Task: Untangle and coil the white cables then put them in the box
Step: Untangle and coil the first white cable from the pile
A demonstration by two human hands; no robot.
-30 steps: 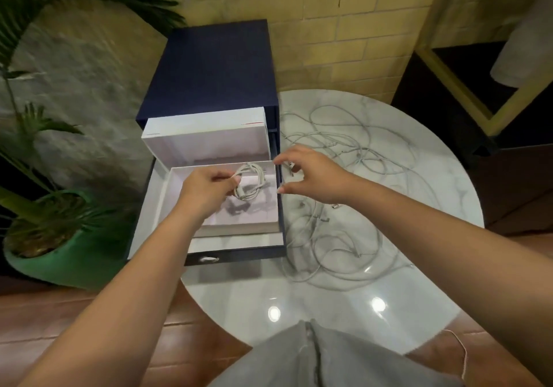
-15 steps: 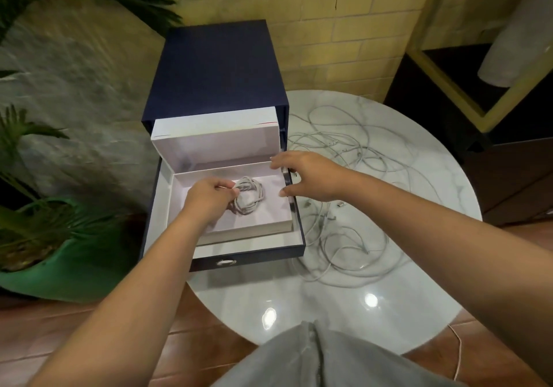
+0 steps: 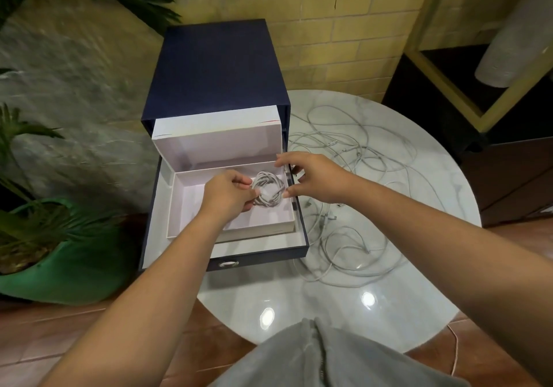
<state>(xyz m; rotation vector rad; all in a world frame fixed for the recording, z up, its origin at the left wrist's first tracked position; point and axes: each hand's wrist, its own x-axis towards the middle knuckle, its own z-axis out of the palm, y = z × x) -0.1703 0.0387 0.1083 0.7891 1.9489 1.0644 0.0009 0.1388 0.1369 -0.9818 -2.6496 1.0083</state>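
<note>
Marble table [image 3: 389,305], tangled white cables [image 3: 338,147], brick wall [image 3: 359,27]

Warm, rather dim indoor light from overhead, and there are two hard glare spots on the glossy round white marble table [image 3: 419,282] near its front edge. The centre is sharp: the coiled white cable [image 3: 269,192] reads crisp, with soft shadow on the floor of the open white cardboard box [image 3: 263,228]. The left edge smears, blurring the green plant pot [image 3: 74,273]. Wide-angle distortion tilts the yellow brick wall [image 3: 344,27] towards the corners
</note>
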